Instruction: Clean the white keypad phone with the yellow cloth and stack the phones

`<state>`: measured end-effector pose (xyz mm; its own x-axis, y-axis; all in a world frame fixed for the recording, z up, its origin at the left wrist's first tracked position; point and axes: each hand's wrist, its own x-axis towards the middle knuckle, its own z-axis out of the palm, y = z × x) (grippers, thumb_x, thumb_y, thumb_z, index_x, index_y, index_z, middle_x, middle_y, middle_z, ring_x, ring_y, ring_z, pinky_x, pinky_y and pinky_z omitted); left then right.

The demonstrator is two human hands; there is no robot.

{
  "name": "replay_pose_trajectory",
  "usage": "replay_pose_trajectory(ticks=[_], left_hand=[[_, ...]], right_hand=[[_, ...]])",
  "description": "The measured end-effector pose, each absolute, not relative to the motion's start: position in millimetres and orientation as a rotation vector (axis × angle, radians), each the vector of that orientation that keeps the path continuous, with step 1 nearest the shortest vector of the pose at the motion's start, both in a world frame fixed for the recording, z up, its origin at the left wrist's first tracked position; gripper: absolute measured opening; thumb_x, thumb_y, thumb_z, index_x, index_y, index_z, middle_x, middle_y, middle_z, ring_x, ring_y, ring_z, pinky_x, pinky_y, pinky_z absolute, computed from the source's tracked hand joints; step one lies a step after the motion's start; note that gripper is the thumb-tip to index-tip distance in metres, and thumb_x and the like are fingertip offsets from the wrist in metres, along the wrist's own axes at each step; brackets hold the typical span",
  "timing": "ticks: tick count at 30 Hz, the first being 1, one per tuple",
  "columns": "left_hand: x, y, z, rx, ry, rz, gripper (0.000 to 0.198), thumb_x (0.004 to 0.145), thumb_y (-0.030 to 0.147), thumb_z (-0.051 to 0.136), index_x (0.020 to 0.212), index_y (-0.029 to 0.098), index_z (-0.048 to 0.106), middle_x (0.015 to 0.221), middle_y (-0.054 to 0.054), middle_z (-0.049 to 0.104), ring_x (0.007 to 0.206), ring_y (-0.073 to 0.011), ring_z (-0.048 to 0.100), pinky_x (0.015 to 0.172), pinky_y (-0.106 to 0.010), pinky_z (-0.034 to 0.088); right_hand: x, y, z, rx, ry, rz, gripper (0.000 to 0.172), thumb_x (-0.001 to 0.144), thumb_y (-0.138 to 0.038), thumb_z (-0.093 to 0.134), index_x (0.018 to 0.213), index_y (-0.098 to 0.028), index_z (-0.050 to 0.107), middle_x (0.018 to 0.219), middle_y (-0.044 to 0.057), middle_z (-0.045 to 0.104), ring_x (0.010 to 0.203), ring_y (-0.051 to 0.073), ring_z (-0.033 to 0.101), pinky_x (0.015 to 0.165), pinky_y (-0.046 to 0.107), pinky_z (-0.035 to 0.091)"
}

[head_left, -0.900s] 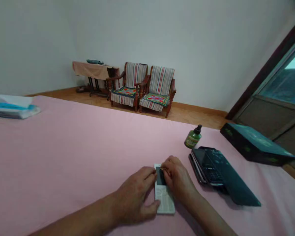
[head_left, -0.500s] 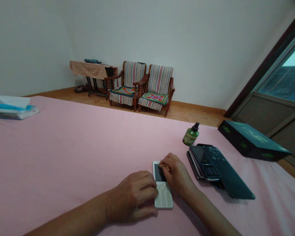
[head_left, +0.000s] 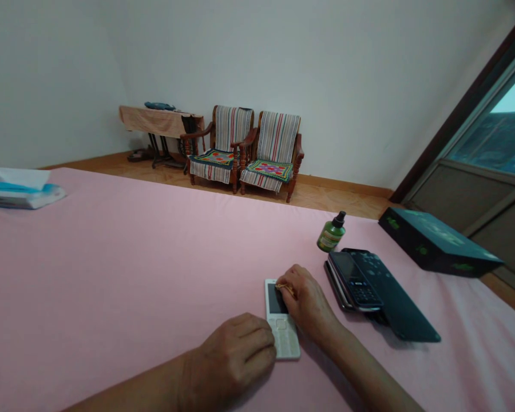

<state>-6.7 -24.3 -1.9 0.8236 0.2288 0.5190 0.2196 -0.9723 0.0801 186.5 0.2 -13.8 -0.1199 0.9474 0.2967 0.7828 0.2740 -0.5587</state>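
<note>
A white keypad mobile phone (head_left: 288, 337) lies face up on the pink cloth, its dark screen at the far end. My left hand (head_left: 236, 357) is closed, with curled fingers pressed against the phone's left edge beside the keypad. Over the screen, my right hand (head_left: 305, 297) pinches a small yellowish-brown piece (head_left: 285, 288); its exact kind is too small to make out. That hand covers the right part of the screen. To its right, a dark keypad phone (head_left: 355, 281) rests on other stacked devices beside a dark flat panel with a flower pattern (head_left: 401, 303).
A green spray bottle (head_left: 331, 233) with a black top stands beyond the stack. A black box (head_left: 438, 240) lies at the right edge of the pink cloth (head_left: 146, 246). At far left is a white-and-blue tissue pack (head_left: 21, 194). Two wooden armchairs (head_left: 274, 140) stand by the wall.
My left hand's fingers have drawn together and settled against the phone's lower left edge. My right hand stays at the screen with the small piece. The whole view has shifted slightly.
</note>
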Motion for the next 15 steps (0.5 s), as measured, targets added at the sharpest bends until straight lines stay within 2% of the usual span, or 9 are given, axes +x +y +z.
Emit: replay_pose_trajectory(ticks=[10, 15], left_hand=[[-8.1, -21.1, 2.0, 2.992, 0.265, 0.723, 0.023, 0.094, 0.008, 0.044, 0.079, 0.013, 0.060, 0.078, -0.006, 0.063, 0.079, -0.0169, 0.057, 0.073, -0.031, 0.051], [-7.7, -18.8, -0.6, 2.862, 0.345, 0.722, 0.017, 0.093, 0.011, 0.049, 0.078, 0.014, 0.057, 0.092, -0.008, 0.063, 0.091, -0.0187, 0.055, 0.083, -0.032, 0.051]], right_hand=[[186.2, -1.4, -14.9, -1.527, -1.928, 0.342, 0.019, 0.082, -0.002, 0.053, 0.075, -0.017, 0.062, 0.080, 0.005, 0.056, 0.083, 0.020, 0.052, 0.073, 0.030, 0.041], [185.8, -2.4, -14.7, -1.534, -1.929, 0.341, 0.019, 0.082, -0.002, 0.053, 0.075, -0.017, 0.062, 0.080, 0.005, 0.056, 0.083, 0.020, 0.052, 0.072, 0.029, 0.040]])
